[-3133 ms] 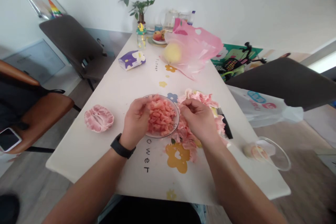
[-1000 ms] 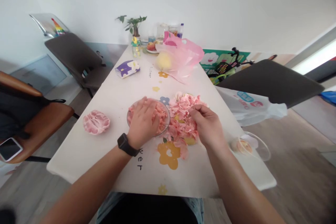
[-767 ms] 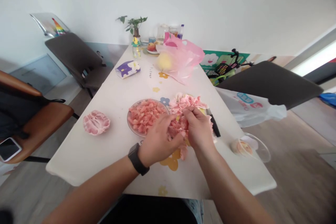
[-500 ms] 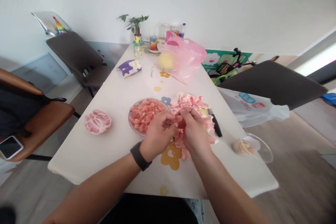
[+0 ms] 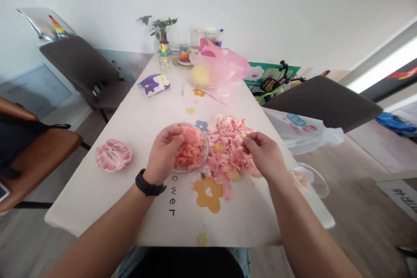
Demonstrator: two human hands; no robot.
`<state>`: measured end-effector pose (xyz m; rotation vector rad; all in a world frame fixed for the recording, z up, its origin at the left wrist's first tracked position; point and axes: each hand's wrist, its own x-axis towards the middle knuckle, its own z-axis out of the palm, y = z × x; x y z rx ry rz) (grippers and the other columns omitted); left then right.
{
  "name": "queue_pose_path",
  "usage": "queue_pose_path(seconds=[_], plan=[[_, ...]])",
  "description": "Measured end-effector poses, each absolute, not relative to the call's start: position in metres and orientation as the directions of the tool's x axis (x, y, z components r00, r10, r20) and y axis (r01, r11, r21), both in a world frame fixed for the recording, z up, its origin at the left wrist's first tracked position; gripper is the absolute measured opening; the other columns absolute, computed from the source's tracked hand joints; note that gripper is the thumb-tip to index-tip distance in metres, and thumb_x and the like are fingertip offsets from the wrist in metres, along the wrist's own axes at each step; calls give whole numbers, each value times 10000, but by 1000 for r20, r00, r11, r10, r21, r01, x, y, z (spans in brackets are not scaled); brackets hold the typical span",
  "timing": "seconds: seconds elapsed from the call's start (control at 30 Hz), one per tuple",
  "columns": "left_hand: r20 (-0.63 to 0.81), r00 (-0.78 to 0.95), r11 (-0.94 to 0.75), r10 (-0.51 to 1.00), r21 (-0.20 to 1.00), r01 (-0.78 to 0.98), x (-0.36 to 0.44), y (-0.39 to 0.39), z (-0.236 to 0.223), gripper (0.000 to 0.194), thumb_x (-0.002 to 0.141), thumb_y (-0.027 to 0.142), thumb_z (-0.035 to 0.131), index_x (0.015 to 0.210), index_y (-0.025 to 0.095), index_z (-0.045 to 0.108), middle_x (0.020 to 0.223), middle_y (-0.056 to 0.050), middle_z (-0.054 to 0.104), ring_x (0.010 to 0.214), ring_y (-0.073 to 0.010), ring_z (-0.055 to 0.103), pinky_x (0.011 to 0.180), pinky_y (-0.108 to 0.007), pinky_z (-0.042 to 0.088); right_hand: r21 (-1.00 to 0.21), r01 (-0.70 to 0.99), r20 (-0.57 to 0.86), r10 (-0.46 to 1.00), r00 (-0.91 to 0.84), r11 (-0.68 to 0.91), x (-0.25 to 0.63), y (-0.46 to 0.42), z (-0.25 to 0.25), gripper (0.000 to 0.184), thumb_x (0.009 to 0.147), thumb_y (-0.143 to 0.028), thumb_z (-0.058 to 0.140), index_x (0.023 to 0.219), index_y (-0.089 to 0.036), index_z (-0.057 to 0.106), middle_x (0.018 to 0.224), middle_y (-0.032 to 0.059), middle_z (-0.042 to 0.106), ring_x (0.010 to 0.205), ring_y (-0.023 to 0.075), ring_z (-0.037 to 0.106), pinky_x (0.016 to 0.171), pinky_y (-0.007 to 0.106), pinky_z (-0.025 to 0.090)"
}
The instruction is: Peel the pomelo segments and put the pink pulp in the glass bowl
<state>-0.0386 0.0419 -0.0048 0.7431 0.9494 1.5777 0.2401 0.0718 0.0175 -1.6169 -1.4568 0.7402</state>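
The plate (image 5: 208, 150) of pink fruit pieces (image 5: 192, 158) lies on the table (image 5: 130, 213) in front of the person, just beside the heap of pale pink peelings (image 5: 228, 132); with the two so close, each hand can work over its own spot with little reach, which seems to be the reason for the layout. The peeled fruit portion (image 5: 113, 155) sits apart, out past the left hand (image 5: 163, 154), probably to keep it off both the plate and the heap. The pink bag (image 5: 228, 67) with a yellow fruit (image 5: 200, 76) in it and the tissue packet (image 5: 153, 84) are farther up the table, out of the way of the forearms.

The left hand hangs over the near-left part of the plate, back of the hand up, thumb and forefinger drawn in narrow; a lump of pulp shows right by the tips, but whether they grip it cannot be told. The right hand (image 5: 265, 152) is at the outer edge of the heap, thumb and forefinger brought together in a tight pinch, the other fingers curled under; what, if anything, sits in that pinch is too small to make out. Both forearms slant inward from the near corners, wrists nearly straight, a dark watch (image 5: 150, 183) on the left one
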Motion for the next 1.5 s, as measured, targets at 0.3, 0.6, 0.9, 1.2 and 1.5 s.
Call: queue_pose_path(seconds=[0.3,0.6,0.9,1.2,1.5], plan=[[31,-247,-140,969,890,-435,-53,39,-10,267,799,276,856,1002,214,694,1005,-13,708,884,-133,686,850,-287,590,-180,961,188,966,-177,211,262,84,14,209,915,-358,531,743,-245,571,814,80,705,736,237,649,664,346,436],[213,-263,-265,941,947,-183,-50,31,-3,303,839,259,833,1095,229,674,1065,-46,728,1000,-187,712,951,-371,601,62,989,242,959,-145,134,257,89,21,376,1022,-368,464,936,-219,798,725,110,735,714,290,675,657,388,457],[296,-242,-309,924,951,-17,-49,26,-13,316,891,243,783,1187,234,673,1271,-98,702,1205,-239,670,1085,-435,529,12,989,297,944,-146,149,234,83,25,429,1025,-342,441,918,-186,826,720,150,740,732,313,688,715,433,503],[335,-192,-335,922,942,32,-45,23,-17,309,880,258,810,1179,264,731,1314,-109,718,1276,-284,657,1088,-466,557,-716,511,271,863,-425,476,168,56,24,519,977,-448,700,1475,-320,631,1435,104,690,1174,284,718,960,455,606],[268,-187,-267,945,963,32,-48,25,-11,292,814,271,866,1094,288,786,1182,-79,737,1130,-250,696,989,-437,591,-832,432,198,913,-356,348,148,58,29,210,1000,-391,645,1115,-291,791,1068,31,808,981,239,727,893,409,554]])
